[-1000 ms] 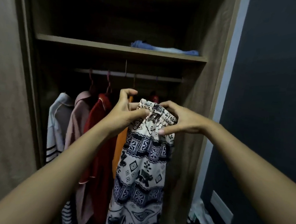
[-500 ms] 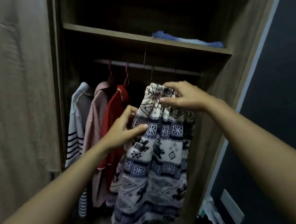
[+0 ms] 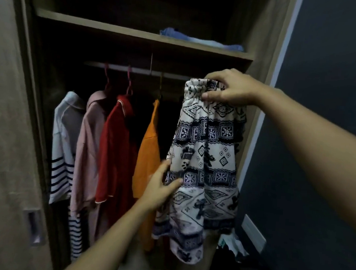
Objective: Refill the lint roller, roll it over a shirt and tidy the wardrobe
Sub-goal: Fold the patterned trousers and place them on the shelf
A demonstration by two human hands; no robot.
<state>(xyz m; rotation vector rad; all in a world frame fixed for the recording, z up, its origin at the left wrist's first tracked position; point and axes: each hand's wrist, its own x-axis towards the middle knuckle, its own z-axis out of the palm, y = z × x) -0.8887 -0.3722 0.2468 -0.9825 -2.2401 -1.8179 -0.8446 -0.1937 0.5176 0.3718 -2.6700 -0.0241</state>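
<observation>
One patterned garment (image 3: 207, 158), cream with dark geometric bands, is held up right of centre, in front of the open wardrobe (image 3: 264, 31). Its gathered waistband is pinched by the right hand (image 3: 228, 90) just below the level of the rail (image 3: 139, 70). Its left edge, midway down, is gripped by the left hand (image 3: 160, 188), with the thumb laid across the front and the fingers hidden behind the cloth.

Four garments are hung to its left: striped shirt (image 3: 66, 127), pink shirt (image 3: 88, 139), red shirt (image 3: 115, 147), orange top (image 3: 148, 149). A blue folded cloth (image 3: 190, 35) is kept on the shelf (image 3: 96, 24) at upper centre. The lint roller is not in view.

Risks noted:
- The weight is carried by the upper pinch alone. Whether a hanger sits inside the waistband cannot be told in the dim light. If the pinch is loosened before anything is hooked, a drop towards the heap of clothes (image 3: 232, 242) at lower right is likely.
- The waistband could be dragged free by a hard downward pull from the left hand.
- The orange top, just beside, could be knocked askew if the garment is swung in.

Writing: none can be read; no brand or label is seen.
</observation>
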